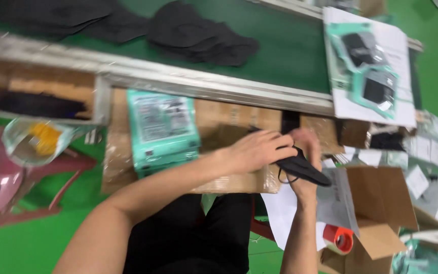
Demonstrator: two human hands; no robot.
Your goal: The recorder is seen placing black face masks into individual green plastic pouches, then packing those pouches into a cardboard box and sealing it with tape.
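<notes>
Both hands are pinched around a black face mask [302, 170], fingers curled on it from either side. The left hand [257, 149] covers the mask's upper end with its fingers folded over, and the right hand [305, 147] grips from underneath, so the mask's pointed end and an ear loop hang out toward the right. All this happens just over the right front corner of a cardboard-topped desk [219, 122]. A stack of teal mask packets [164, 131] sits near the middle of that desk. Beyond its far edge runs a green conveyor belt [285, 45] with a pile of black masks [198, 33]. An open cardboard box [376, 203] sits right of the hands, with an orange tape roll [339, 238] beside it.
</notes>
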